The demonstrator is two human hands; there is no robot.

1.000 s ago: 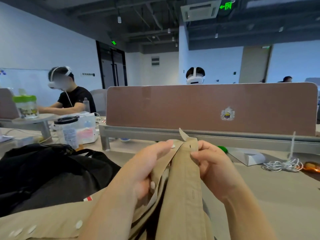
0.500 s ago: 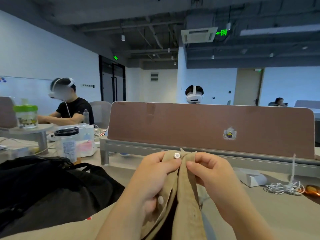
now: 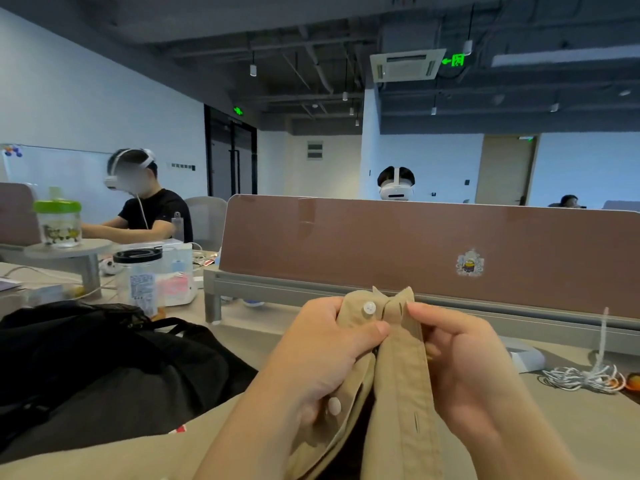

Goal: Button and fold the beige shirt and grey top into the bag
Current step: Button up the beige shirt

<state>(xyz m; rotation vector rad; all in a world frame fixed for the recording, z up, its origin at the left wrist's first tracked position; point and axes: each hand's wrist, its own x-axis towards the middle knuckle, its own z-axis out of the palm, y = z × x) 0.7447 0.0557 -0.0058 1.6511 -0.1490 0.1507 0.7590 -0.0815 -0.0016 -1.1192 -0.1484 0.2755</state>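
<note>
I hold the beige shirt (image 3: 401, 393) up in front of me, its two front edges brought together. My left hand (image 3: 325, 358) pinches the button side just below a white button (image 3: 369, 308) near the top. My right hand (image 3: 460, 362) pinches the buttonhole strip beside it. A second white button (image 3: 334, 406) shows lower down by my left palm. The black bag (image 3: 104, 362) lies on the table to the left, with dark grey fabric, perhaps the grey top (image 3: 114, 407), in front of it.
A brown desk divider (image 3: 415, 244) runs across behind the shirt. A clear jar with a black lid (image 3: 138, 275) stands behind the bag. A coil of white cable (image 3: 581, 375) and a grey box (image 3: 523, 355) lie at right. People with headsets sit beyond.
The view tilted upward, so hands and shirt sit lower in frame. My hands closed the two shirt edges together, and the top button now shows clearly beside the buttonhole strip.
</note>
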